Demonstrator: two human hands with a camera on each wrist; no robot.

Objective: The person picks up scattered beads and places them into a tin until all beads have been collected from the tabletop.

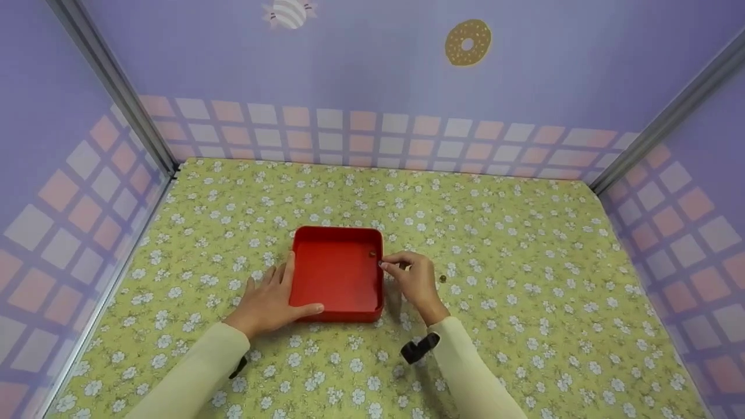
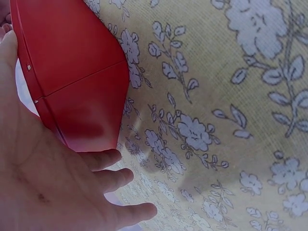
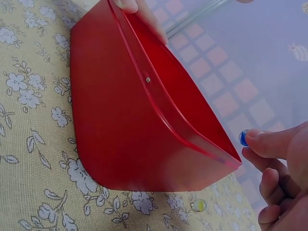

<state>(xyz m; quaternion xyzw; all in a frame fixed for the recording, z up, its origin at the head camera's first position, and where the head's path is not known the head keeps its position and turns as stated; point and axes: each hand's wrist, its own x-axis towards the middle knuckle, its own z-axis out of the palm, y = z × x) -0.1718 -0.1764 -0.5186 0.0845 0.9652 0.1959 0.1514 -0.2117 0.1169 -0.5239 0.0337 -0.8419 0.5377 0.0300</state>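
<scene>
At the right rim of the red box, a pinched blue marble

The right hand pinches it between thumb and finger. What looks like another marble lies inside; a third marble sits on the desk. The left hand spreads along the box's left side, thumb over the near edge. A loose pinch could drop the smooth marble outside, where it might roll.
</scene>
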